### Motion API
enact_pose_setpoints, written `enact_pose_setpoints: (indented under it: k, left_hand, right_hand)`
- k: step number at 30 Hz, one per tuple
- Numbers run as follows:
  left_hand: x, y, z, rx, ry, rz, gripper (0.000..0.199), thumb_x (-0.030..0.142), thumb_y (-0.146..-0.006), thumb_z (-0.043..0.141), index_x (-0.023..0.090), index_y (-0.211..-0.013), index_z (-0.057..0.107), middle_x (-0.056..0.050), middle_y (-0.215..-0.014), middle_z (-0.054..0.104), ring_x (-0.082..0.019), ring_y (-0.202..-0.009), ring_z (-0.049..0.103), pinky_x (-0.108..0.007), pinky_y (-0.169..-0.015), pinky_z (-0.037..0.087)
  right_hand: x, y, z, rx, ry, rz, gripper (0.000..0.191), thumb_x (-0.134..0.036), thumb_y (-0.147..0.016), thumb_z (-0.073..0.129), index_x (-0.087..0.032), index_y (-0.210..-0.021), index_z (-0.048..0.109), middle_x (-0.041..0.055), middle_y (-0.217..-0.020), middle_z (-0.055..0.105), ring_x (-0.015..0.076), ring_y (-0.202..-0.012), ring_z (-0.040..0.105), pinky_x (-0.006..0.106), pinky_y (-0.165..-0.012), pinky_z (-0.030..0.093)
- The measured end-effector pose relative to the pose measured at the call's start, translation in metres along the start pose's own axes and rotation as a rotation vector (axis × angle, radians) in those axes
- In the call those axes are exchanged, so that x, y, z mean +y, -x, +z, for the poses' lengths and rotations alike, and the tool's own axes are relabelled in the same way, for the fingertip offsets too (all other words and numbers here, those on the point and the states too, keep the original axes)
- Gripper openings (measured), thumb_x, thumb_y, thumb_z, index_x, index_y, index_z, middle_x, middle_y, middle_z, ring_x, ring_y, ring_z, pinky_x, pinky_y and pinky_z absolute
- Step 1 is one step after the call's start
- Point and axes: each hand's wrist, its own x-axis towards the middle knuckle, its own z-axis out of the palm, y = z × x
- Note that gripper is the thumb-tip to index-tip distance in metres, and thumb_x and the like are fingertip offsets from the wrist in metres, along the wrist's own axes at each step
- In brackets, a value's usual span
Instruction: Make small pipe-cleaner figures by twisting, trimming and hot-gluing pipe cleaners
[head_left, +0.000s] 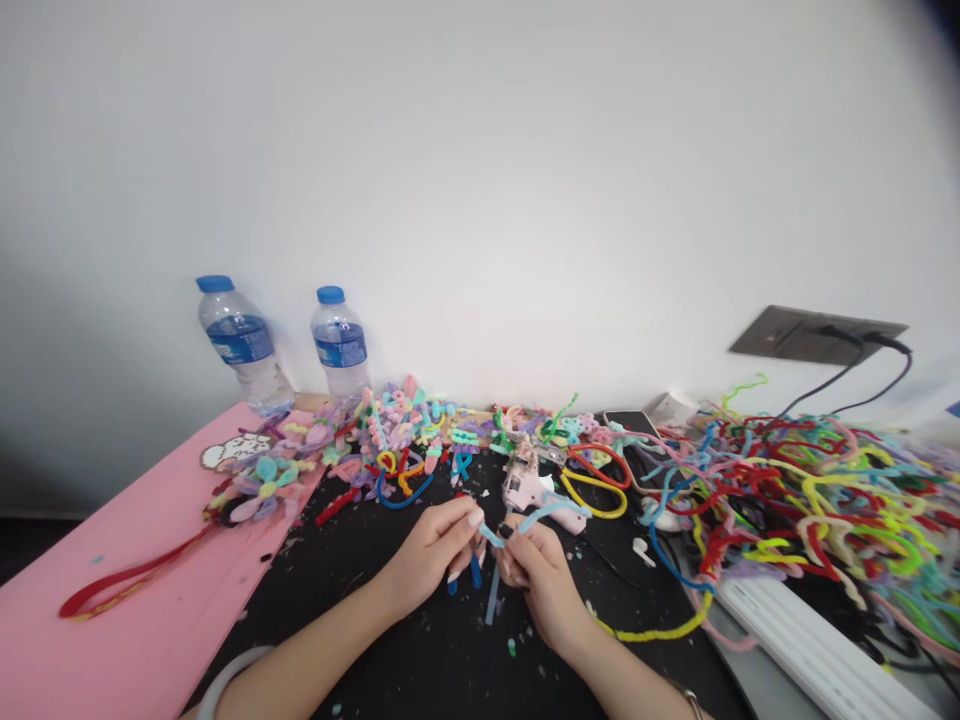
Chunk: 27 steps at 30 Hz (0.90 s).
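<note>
With our two hands meeting over the black desk (360,650), we hold one light-blue pipe cleaner (491,538): the fingers of our left hand (439,548) pinch one part, and those of our right hand (540,575) pinch it just beside, one length arching out past them. One pale-blue tail (492,600) hangs lower; we cannot tell whether it belongs to the same stem. Two dark-blue ends (476,572) show below our left fingers. Just beyond our right hand we see one pale-pink glue gun (525,490), with one yellow loop (620,502) beside it. On our left, one pink sheet (135,590) bears one bunch of pastel fuzzy flowers (270,475) and one red strap (97,592). Two water bottles, one at far left (240,340) and one nearer the middle (341,345), stand by the wall. On our right lie one white earbud (643,551), one phone (628,422) and a heap of pipe cleaners (832,500) too tangled to count. Two plugs (889,343) sit in one wall plate (787,335).
</note>
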Motion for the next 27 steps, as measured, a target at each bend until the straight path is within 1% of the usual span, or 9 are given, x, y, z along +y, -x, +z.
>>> enact_pose_setpoints:
  k: [5, 8, 10, 14, 18, 20, 21, 25, 27]
  left_hand:
    - [-0.0012, 0.0004, -0.0004, 0.004, -0.048, 0.029, 0.032, 0.040, -0.090, 0.040, 0.015, -0.071, 0.047, 0.007, -0.052, 0.039, -0.004, -0.038, 0.030, -0.018, -0.040, 0.025]
    - [0.0023, 0.0009, -0.0010, 0.019, -0.131, 0.037, 0.031, 0.038, -0.090, 0.040, 0.016, -0.069, 0.046, 0.008, -0.049, 0.034, -0.006, -0.040, 0.031, -0.018, -0.042, 0.025]
    - [0.0048, 0.0010, -0.0016, 0.041, -0.212, 0.056, 0.031, 0.036, -0.089, 0.042, 0.016, -0.066, 0.046, 0.007, -0.052, 0.036, -0.007, -0.045, 0.034, -0.019, -0.045, 0.027]
    - [0.0061, 0.0013, -0.0026, 0.092, -0.429, 0.151, 0.030, 0.030, -0.089, 0.043, 0.016, -0.062, 0.045, 0.004, -0.058, 0.041, -0.010, -0.054, 0.038, -0.021, -0.053, 0.029]
    - [0.0056, 0.0025, -0.0034, 0.134, -0.594, 0.253, 0.029, 0.025, -0.087, 0.044, 0.016, -0.060, 0.044, 0.003, -0.059, 0.042, -0.010, -0.055, 0.038, -0.022, -0.054, 0.028]
    - [0.0058, 0.0027, -0.0041, 0.135, -0.570, 0.243, 0.031, 0.027, -0.088, 0.044, 0.016, -0.059, 0.043, 0.003, -0.059, 0.042, -0.010, -0.055, 0.039, -0.022, -0.054, 0.028]
    - [0.0059, 0.0026, -0.0044, 0.122, -0.517, 0.210, 0.033, 0.030, -0.088, 0.043, 0.016, -0.059, 0.043, 0.003, -0.057, 0.041, -0.010, -0.053, 0.038, -0.022, -0.053, 0.028]
    - [0.0032, 0.0002, -0.0050, 0.009, -0.157, 0.020, 0.037, 0.040, -0.092, 0.033, 0.016, -0.067, 0.046, 0.007, -0.046, 0.035, -0.007, -0.039, 0.031, -0.021, -0.044, 0.025]
    - [0.0005, -0.0009, -0.0045, -0.038, -0.041, -0.022, 0.037, 0.043, -0.092, 0.032, 0.016, -0.071, 0.047, 0.008, -0.043, 0.035, -0.006, -0.036, 0.029, -0.020, -0.042, 0.024]
  right_hand:
    - [0.0017, 0.0000, 0.0004, 0.002, -0.018, 0.026, 0.034, -0.038, -0.081, 0.054, -0.020, -0.055, 0.044, -0.0069, -0.046, 0.030, 0.0073, -0.042, 0.017, 0.026, -0.045, 0.011]
    - [0.0031, 0.0000, -0.0002, -0.009, 0.021, 0.027, 0.035, -0.038, -0.082, 0.053, -0.020, -0.054, 0.043, -0.0068, -0.046, 0.030, 0.0075, -0.042, 0.018, 0.026, -0.045, 0.011]
    - [0.0034, -0.0003, -0.0007, 0.001, 0.046, 0.025, 0.035, -0.039, -0.082, 0.053, -0.020, -0.055, 0.043, -0.0067, -0.046, 0.030, 0.0075, -0.042, 0.018, 0.026, -0.045, 0.012]
    - [0.0026, 0.0003, -0.0007, 0.025, 0.072, 0.013, 0.035, -0.040, -0.082, 0.053, -0.020, -0.055, 0.043, -0.0066, -0.048, 0.032, 0.0076, -0.043, 0.019, 0.025, -0.045, 0.013]
    - [0.0019, 0.0021, 0.0003, -0.009, 0.127, -0.008, 0.036, -0.043, -0.084, 0.051, -0.019, -0.057, 0.048, -0.0057, -0.049, 0.033, 0.0080, -0.044, 0.020, 0.026, -0.045, 0.013]
    - [0.0017, 0.0021, 0.0006, -0.015, 0.106, -0.010, 0.036, -0.042, -0.084, 0.052, -0.018, -0.057, 0.048, -0.0060, -0.049, 0.033, 0.0077, -0.044, 0.021, 0.025, -0.046, 0.013]
    - [0.0015, 0.0017, 0.0008, -0.011, 0.082, -0.009, 0.036, -0.042, -0.084, 0.052, -0.018, -0.057, 0.047, -0.0064, -0.048, 0.033, 0.0074, -0.044, 0.021, 0.025, -0.045, 0.013]
    - [-0.0006, -0.0001, 0.0015, -0.015, 0.007, 0.018, 0.036, -0.041, -0.082, 0.053, -0.018, -0.056, 0.043, -0.0084, -0.045, 0.030, 0.0062, -0.042, 0.018, 0.024, -0.044, 0.012]
    - [-0.0022, -0.0004, 0.0022, -0.032, -0.016, 0.042, 0.036, -0.041, -0.081, 0.054, -0.018, -0.056, 0.044, -0.0088, -0.043, 0.030, 0.0057, -0.041, 0.017, 0.024, -0.044, 0.011]
